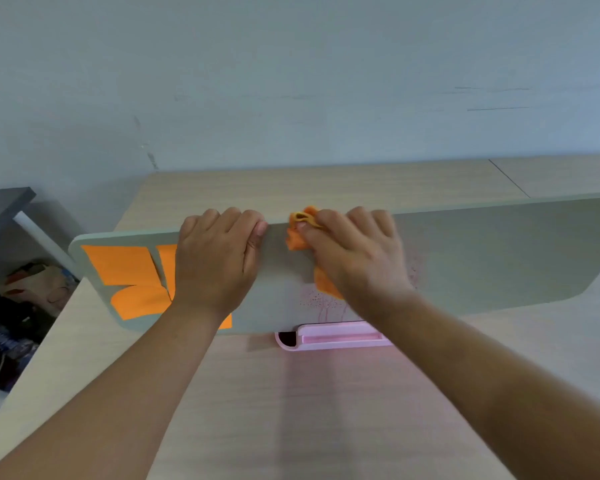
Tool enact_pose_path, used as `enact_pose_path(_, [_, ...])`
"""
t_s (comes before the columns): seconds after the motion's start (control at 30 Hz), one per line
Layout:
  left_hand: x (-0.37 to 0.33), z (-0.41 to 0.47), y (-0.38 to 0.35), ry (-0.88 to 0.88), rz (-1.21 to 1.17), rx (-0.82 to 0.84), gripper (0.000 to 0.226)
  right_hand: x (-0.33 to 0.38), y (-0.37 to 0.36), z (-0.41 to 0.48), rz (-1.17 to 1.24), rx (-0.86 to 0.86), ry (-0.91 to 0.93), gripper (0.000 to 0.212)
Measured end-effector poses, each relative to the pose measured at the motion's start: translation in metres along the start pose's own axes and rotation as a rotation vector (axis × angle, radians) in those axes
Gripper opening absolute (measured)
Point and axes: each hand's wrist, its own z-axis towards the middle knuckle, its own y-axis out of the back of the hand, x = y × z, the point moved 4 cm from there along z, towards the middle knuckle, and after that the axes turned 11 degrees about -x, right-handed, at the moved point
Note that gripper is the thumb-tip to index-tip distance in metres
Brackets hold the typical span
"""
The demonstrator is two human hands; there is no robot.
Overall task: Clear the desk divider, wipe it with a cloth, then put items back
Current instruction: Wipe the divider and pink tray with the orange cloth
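Note:
A grey-green desk divider [482, 258] stands upright across the wooden desk [291, 410]. Orange sticky notes [129, 275] cling to its left part. My left hand [219, 258] grips the divider's top edge, fingers curled over it. My right hand [354, 251] presses a crumpled orange cloth [300, 230] against the divider's face, just below the top edge and right of my left hand. Part of the cloth hangs under my palm. Small reddish speckles mark the divider near my right wrist.
A pink plastic holder [333, 337] sits at the divider's foot in the middle. A dark shelf [0, 206] with clutter below it stands to the left of the desk. A pale wall rises behind, and a second desk surface [561, 174] lies beyond the divider.

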Motion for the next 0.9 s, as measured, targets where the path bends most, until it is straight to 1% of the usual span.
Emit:
enact_pose_path(0.07, [0.008,0.006,0.003,-0.053,-0.033,0.075,0.042,0.021,-0.015,0.000,0.016,0.032,0.044,0.016])
enact_pose_path(0.17, [0.017,0.009,0.009,-0.086,0.018,0.077,0.044,0.031,-0.021,-0.026,0.022,0.163,0.132,0.021])
enact_pose_path(0.23, [0.018,0.006,0.010,-0.063,0.031,0.053,0.045,0.019,-0.013,-0.052,0.009,0.262,0.165,0.024])
enact_pose_path(0.3, [0.017,0.003,0.007,-0.051,0.041,0.042,0.045,-0.003,0.002,-0.072,-0.032,0.302,0.128,0.025])
enact_pose_path(0.37, [0.018,0.002,0.005,-0.046,0.057,0.024,0.043,-0.028,0.017,-0.074,-0.086,0.250,0.030,0.017])
enact_pose_path(0.43, [0.018,0.002,0.004,-0.039,0.072,0.004,0.042,-0.038,0.025,-0.059,-0.093,0.148,-0.029,0.011])
enact_pose_path(0.53, [0.017,0.001,0.004,-0.038,0.084,-0.016,0.042,-0.018,0.011,-0.022,-0.024,-0.004,-0.068,0.014])
enact_pose_path(0.57, [0.018,0.001,0.004,-0.037,0.090,-0.019,0.042,-0.004,0.001,-0.012,-0.009,-0.023,-0.055,0.014])
enact_pose_path(0.63, [0.017,0.001,0.004,-0.036,0.085,-0.026,0.043,0.023,-0.018,-0.008,0.030,0.027,0.033,0.012])
enact_pose_path(0.73, [0.017,0.001,0.005,-0.023,0.049,-0.041,0.045,0.038,-0.033,-0.030,0.083,0.177,0.110,0.014])
enact_pose_path(0.83, [0.018,0.000,0.005,-0.014,0.025,-0.062,0.045,0.019,-0.024,-0.068,0.075,0.303,0.109,0.017])
enact_pose_path(0.9, [0.017,0.000,0.004,-0.010,0.023,-0.069,0.045,-0.008,-0.005,-0.089,0.058,0.320,0.048,0.019])
